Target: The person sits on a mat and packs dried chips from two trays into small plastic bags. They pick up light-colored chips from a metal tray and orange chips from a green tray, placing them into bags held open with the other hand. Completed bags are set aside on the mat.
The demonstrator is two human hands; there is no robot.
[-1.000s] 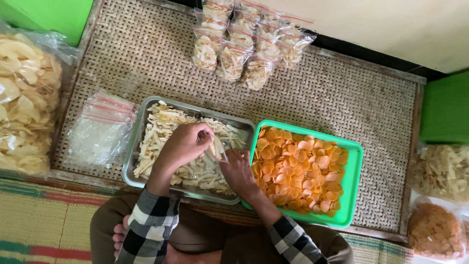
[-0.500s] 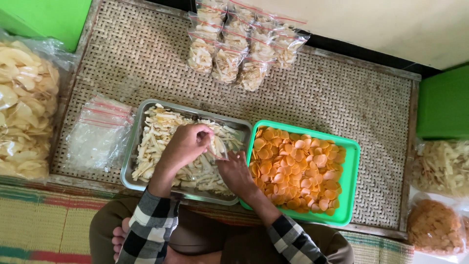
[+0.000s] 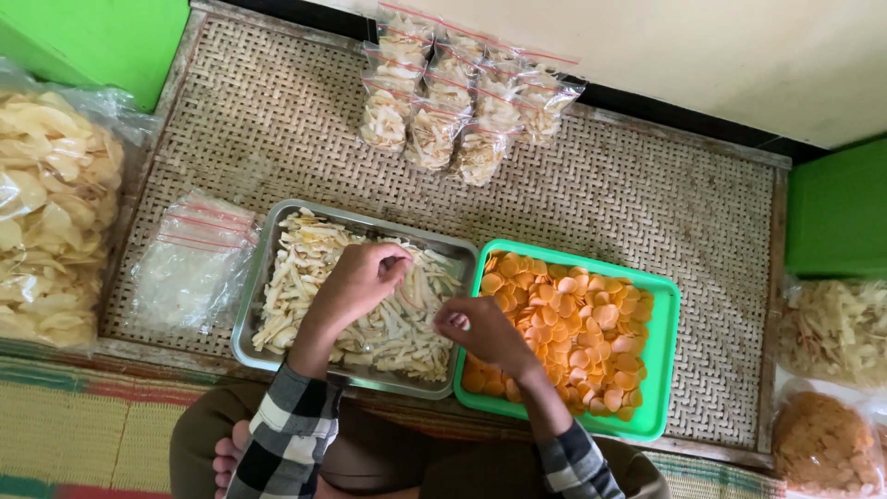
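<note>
Head view: I count nine filled packets [image 3: 457, 102] done; left hand [image 3: 360, 277] and right hand [image 3: 476, 328] pinch a clear bag [image 3: 420, 296] over the pale chips tray [image 3: 248, 323], still full.

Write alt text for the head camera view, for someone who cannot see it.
Seen from above, a person's left hand and right hand meet over a metal tray of pale chip strips, beside a green tray of round orange chips. Both trays sit on a woven table, with filled small bags at the far edge and empty bags at the left.
</note>
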